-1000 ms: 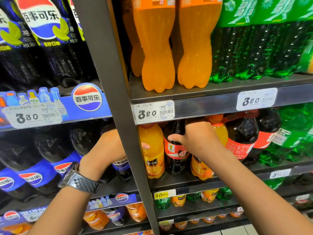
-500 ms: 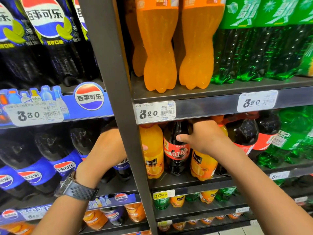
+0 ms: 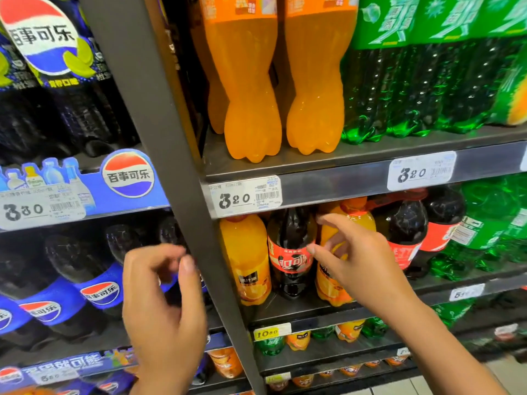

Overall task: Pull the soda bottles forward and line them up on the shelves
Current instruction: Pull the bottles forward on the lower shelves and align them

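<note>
On the middle shelf (image 3: 299, 310) stand an orange soda bottle (image 3: 245, 260), a cola bottle (image 3: 289, 252) with a red label and a second orange bottle (image 3: 356, 216), side by side near the front edge. My right hand (image 3: 353, 263) hovers just in front of the second orange bottle, fingers spread and relaxed, holding nothing. My left hand (image 3: 162, 303) floats before the grey upright post (image 3: 171, 166) and the Pepsi bottles (image 3: 97, 283), fingers loosely curled around nothing.
More cola bottles (image 3: 405, 232) and green bottles (image 3: 484, 223) fill the shelf to the right. Large orange bottles (image 3: 251, 95) and green bottles (image 3: 399, 89) stand on the shelf above. Price tags (image 3: 245, 196) line the shelf edges. Lower shelves hold small bottles.
My right hand has let go of the second orange bottle and drawn back. My left hand has come out from behind the post toward me, now free of the shelf.
</note>
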Tool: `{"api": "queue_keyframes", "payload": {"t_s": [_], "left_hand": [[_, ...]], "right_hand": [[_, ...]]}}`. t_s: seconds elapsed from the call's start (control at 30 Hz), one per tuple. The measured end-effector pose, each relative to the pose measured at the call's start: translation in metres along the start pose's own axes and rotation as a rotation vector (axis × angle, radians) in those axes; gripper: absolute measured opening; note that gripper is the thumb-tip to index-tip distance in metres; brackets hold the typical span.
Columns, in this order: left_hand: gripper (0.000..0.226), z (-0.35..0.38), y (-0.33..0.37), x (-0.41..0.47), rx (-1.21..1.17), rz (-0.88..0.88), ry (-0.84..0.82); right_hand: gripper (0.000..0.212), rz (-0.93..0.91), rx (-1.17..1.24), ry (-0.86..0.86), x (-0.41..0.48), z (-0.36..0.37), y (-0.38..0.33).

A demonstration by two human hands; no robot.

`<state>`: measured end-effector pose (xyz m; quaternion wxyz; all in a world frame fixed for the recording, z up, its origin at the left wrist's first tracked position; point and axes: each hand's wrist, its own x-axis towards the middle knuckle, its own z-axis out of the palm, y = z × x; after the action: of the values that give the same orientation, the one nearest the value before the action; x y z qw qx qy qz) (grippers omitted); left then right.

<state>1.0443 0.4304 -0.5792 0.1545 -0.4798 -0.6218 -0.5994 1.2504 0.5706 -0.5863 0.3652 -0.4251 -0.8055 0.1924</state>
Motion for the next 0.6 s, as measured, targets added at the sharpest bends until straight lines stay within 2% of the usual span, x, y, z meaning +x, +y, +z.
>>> {"api": "queue_keyframes", "payload": {"t_s": [0.1,0.2,0.33,0.43,0.5,0.6], "left_hand": [[0.009,0.01,0.018,-0.025,-0.012,0.152,-0.014],[0.014,0.036,0.028,-0.04,-0.003,0.263,-0.162],[0.029,0.082,0.041,-0.054,-0.02,0.146,-0.404],[0.052,0.114,0.051,-0.06,0.042,0.012,-0.523],[0.067,0.136,0.059,-0.059,0.087,-0.009,-0.579],[0.067,0.161,0.066,-0.047,0.153,-0.015,-0.639]], "right_hand": [[0.029,0.052,0.156,0.051,-0.019,-0.013,0.02],[0.026,0.078,0.217,0.087,-0.03,-0.023,0.04],[0.03,0.098,0.194,0.149,-0.035,-0.039,0.063],[0.037,0.111,0.088,0.238,-0.033,-0.053,0.083],[0.045,0.104,0.005,0.27,-0.03,-0.065,0.096],[0.059,0.1,-0.041,0.222,-0.022,-0.08,0.113]]}}
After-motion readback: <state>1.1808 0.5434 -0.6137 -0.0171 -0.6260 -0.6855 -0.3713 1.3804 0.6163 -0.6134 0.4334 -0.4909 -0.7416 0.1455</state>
